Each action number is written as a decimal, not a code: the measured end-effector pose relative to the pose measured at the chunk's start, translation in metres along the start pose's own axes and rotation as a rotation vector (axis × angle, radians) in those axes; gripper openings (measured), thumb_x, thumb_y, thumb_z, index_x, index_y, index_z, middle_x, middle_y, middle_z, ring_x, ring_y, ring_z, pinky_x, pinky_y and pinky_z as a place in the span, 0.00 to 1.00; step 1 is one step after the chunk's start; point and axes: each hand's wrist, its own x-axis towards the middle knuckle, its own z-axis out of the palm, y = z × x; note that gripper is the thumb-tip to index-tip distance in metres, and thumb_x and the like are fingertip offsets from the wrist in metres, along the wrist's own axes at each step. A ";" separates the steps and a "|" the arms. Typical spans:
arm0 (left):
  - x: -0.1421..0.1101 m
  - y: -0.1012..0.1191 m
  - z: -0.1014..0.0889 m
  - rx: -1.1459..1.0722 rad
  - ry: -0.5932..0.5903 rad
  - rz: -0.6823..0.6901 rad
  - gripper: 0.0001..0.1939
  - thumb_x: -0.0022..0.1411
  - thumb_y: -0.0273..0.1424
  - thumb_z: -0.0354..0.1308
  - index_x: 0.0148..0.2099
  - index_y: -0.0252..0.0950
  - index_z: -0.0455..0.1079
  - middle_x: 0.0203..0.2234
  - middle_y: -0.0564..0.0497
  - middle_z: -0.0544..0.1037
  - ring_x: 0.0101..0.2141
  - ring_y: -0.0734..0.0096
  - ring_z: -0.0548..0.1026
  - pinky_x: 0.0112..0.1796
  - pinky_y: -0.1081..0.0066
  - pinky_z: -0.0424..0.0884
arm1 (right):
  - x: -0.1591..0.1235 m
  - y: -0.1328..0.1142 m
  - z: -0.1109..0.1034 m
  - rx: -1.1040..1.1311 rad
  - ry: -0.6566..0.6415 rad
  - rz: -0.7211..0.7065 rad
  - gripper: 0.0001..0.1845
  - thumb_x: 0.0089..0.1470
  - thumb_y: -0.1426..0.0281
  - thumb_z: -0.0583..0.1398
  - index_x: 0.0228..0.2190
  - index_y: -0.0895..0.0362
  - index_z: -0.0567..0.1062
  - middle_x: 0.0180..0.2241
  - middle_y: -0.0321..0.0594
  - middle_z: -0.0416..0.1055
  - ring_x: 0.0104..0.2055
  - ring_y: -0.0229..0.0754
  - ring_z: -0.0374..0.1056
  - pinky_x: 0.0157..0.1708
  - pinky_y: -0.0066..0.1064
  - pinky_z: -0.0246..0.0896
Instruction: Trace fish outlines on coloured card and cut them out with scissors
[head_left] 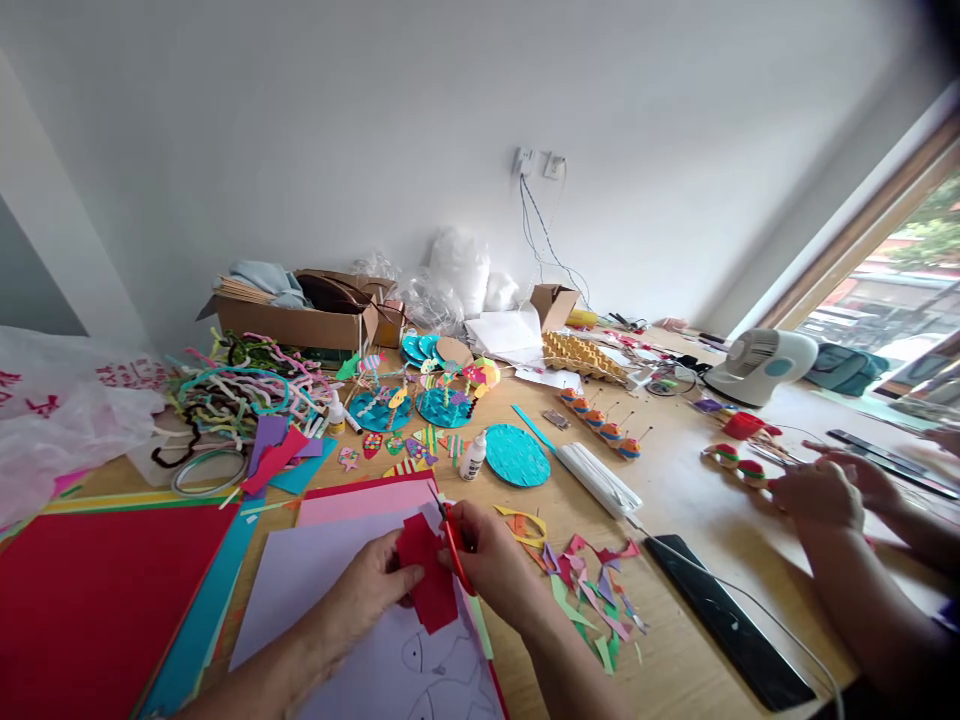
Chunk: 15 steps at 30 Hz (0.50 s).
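Note:
My left hand pinches a piece of red paper by its left side. In my right hand is a pair of scissors with red handles, its blades pointing up and away by the paper's top right edge. Whether the blades touch the paper I cannot tell. Both hands are above a lilac sheet with pencilled fish outlines near its lower right. Under that sheet lie a pink sheet and a red one. To the right of my right hand is a heap of coloured paper scraps.
Large coloured sheets lie at left, below a pile of pipe cleaners. A glue bottle stands beside a turquoise disc. A black tablet-like slab lies at right, near another person's hands. A fan stands by the window.

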 end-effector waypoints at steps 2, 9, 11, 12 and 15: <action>0.006 -0.002 0.000 0.001 0.033 0.000 0.18 0.41 0.39 0.66 0.33 0.35 0.69 0.23 0.53 0.74 0.25 0.69 0.70 0.27 0.71 0.62 | -0.003 0.007 -0.009 -0.075 0.055 0.010 0.05 0.39 0.75 0.58 0.23 0.56 0.66 0.20 0.28 0.59 0.23 0.33 0.54 0.22 0.24 0.47; 0.001 -0.004 -0.026 -0.020 0.061 -0.043 0.21 0.41 0.42 0.66 0.35 0.35 0.69 0.27 0.51 0.78 0.29 0.66 0.72 0.29 0.71 0.63 | -0.001 0.051 -0.060 -0.050 0.239 0.269 0.07 0.40 0.66 0.57 0.24 0.55 0.63 0.22 0.35 0.68 0.23 0.38 0.65 0.17 0.24 0.50; 0.000 -0.009 -0.026 -0.024 0.056 -0.051 0.22 0.41 0.44 0.66 0.35 0.36 0.69 0.27 0.51 0.77 0.28 0.67 0.71 0.28 0.71 0.62 | 0.003 0.055 -0.062 -0.025 0.229 0.290 0.09 0.39 0.65 0.57 0.25 0.55 0.63 0.24 0.37 0.70 0.24 0.38 0.67 0.17 0.24 0.51; 0.000 -0.011 -0.025 -0.026 0.048 -0.052 0.22 0.41 0.45 0.66 0.35 0.35 0.69 0.26 0.51 0.77 0.27 0.68 0.71 0.28 0.72 0.62 | 0.005 0.055 -0.060 -0.018 0.215 0.295 0.10 0.39 0.65 0.58 0.25 0.55 0.63 0.25 0.37 0.71 0.24 0.38 0.68 0.16 0.24 0.51; -0.001 -0.017 -0.019 -0.034 0.020 -0.050 0.23 0.42 0.47 0.66 0.35 0.35 0.70 0.27 0.51 0.77 0.27 0.69 0.70 0.28 0.72 0.61 | 0.010 0.055 -0.055 -0.025 0.193 0.295 0.08 0.40 0.66 0.58 0.24 0.55 0.63 0.24 0.37 0.72 0.23 0.38 0.69 0.16 0.23 0.52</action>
